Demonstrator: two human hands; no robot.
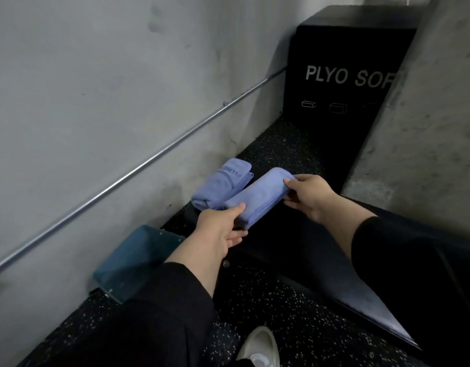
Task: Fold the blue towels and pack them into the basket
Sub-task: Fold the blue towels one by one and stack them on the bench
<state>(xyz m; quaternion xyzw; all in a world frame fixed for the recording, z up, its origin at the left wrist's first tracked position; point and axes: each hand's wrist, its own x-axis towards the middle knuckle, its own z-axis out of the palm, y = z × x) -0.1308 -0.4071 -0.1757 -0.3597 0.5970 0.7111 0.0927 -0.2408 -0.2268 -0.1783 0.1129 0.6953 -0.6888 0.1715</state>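
We see a grey wall (pixel 96 88) with a metal pipe (pixel 138 170) running along it, and we place everything from the black box (pixel 342 75) lettered "PLYO SOF" that stands on the speckled floor (pixel 281 149). Just in front of the box the floor lies open, a narrow lane between the wall and a concrete pillar (pixel 427 115).

Nearer to us than the box, our two hands hold a folded blue towel (pixel 257 197) between them. Our left hand (pixel 220 229) pinches its near end, thumb on top and fingers curled beneath. Our right hand (pixel 310 197) grips its far end, fingers curled round the edge. The towel is a thick, smooth bundle with a stitched hem along its near side.

A second folded towel (pixel 223 181), with printed lettering, lies beside it toward the wall, touching it. Both towels sit on a dark surface; we cannot tell whether that is the basket. A blue bin (pixel 133 258) leans by the wall, well nearer than the box. A white shoe (pixel 260 348) shows lowest.
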